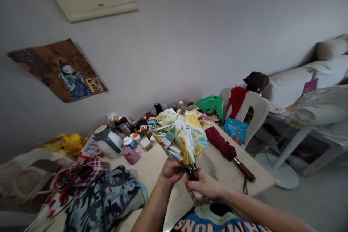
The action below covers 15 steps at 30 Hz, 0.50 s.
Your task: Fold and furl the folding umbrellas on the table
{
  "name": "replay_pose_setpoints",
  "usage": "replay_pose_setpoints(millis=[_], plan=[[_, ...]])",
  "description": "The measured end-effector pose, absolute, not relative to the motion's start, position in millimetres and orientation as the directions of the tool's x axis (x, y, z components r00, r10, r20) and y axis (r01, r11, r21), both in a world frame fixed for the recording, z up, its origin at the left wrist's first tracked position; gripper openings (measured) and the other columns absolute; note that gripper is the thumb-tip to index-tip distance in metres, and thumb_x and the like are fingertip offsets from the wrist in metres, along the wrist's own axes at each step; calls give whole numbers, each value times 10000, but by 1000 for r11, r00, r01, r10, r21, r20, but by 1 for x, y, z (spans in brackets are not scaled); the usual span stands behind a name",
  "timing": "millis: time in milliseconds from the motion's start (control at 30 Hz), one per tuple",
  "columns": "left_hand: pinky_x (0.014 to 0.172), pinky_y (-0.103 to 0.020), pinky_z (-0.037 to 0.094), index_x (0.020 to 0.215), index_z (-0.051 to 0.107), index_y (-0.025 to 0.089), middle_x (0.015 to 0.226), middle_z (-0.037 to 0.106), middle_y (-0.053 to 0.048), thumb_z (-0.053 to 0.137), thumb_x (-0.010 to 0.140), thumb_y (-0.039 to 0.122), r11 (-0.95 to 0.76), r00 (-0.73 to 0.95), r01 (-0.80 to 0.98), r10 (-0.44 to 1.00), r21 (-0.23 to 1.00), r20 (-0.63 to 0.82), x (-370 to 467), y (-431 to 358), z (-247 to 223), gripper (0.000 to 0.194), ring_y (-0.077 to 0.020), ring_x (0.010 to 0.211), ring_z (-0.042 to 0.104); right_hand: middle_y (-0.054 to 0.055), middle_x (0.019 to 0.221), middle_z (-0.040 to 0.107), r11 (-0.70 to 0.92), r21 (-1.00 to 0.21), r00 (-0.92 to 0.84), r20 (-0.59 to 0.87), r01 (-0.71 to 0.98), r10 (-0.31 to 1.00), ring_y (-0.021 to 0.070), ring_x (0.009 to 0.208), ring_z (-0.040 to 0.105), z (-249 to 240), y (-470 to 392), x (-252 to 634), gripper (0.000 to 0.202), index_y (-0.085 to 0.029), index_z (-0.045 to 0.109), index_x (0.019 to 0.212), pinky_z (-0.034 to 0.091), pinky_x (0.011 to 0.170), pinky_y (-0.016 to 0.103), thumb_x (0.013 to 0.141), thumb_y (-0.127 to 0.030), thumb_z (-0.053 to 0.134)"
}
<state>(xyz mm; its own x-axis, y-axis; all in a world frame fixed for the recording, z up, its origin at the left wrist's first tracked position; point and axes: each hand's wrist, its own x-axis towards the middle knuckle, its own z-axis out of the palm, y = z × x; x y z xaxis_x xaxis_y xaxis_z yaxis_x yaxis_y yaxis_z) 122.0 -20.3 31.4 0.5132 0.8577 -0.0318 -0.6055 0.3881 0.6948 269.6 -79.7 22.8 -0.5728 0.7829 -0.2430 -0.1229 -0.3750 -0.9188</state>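
A patterned umbrella in yellow, white and pale blue is held up over the table, its loose folds bunched and pointing away from me. My right hand wraps round its handle, a whitish end showing below the fingers. Just left of it, my left hand has its fingers closed at the base of the fabric, near the dark shaft. A dark red folded umbrella with a brown wooden handle lies on the table to the right, touched by neither hand.
On the table stand a kettle, a pink cup and several small bottles and boxes. Camouflage cloth lies front left. A blue packet, a white chair and a fan are at the right.
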Motion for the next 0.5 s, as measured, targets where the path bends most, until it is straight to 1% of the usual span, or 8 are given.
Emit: replay_pose_setpoints(millis=[67,133,233,300,333,400,433,500], plan=[[670,-254,487,827,734,153,776,741,-14,906,430,157,307,502,-594,864,743,45,111,-18,36,433,-157,694,663,-46,472,523,-310,-946,-534,-213,-98,818,93,377,486,23,-80,271,146,-184,470,649,384,397,205,651,-301,557],[705,-242,497,848,741,173,805,747,-12,936,423,252,271,513,-608,852,746,109,98,-18,39,474,-158,740,674,-40,470,520,-288,-956,-502,-218,-64,837,89,369,480,23,-80,275,149,-184,471,606,369,376,201,667,-309,527],[801,-282,509,928,743,231,881,759,-22,882,460,526,285,524,-677,834,678,172,85,-22,45,571,-206,862,689,-46,448,502,-237,-971,-478,-199,-21,856,80,357,460,22,-81,280,183,-193,452,593,334,355,185,674,-324,550],[884,-338,495,1013,728,269,919,761,-36,779,474,697,292,507,-724,840,625,194,84,-25,53,689,-258,985,672,-49,433,505,-202,-979,-504,-153,-43,850,73,340,438,20,-82,281,208,-191,477,640,311,343,177,684,-364,584],[923,-364,482,1063,714,282,947,759,-45,728,485,754,287,491,-741,848,607,199,85,-26,58,746,-279,1050,651,-51,430,512,-209,-975,-520,-144,-69,842,71,329,426,18,-83,281,232,-188,499,683,304,336,175,690,-396,600],[977,-394,456,1127,690,294,1016,749,-59,673,523,796,264,450,-761,873,592,189,89,-27,69,786,-298,1148,603,-54,435,531,-280,-951,-534,-171,-129,828,74,311,418,16,-85,281,307,-185,524,774,300,319,173,695,-461,633],[988,-400,452,1128,690,291,1041,744,-64,666,533,799,252,428,-767,886,591,178,91,-28,74,782,-302,1173,588,-53,442,539,-320,-935,-535,-195,-151,822,77,308,425,15,-87,281,342,-183,528,800,301,311,172,688,-482,654],[983,-413,461,1065,716,272,1047,740,-76,682,513,794,230,380,-779,913,583,149,97,-28,81,761,-317,1179,581,-43,449,553,-363,-913,-541,-212,-188,814,85,310,449,15,-89,282,394,-174,533,812,301,304,169,666,-503,694]])
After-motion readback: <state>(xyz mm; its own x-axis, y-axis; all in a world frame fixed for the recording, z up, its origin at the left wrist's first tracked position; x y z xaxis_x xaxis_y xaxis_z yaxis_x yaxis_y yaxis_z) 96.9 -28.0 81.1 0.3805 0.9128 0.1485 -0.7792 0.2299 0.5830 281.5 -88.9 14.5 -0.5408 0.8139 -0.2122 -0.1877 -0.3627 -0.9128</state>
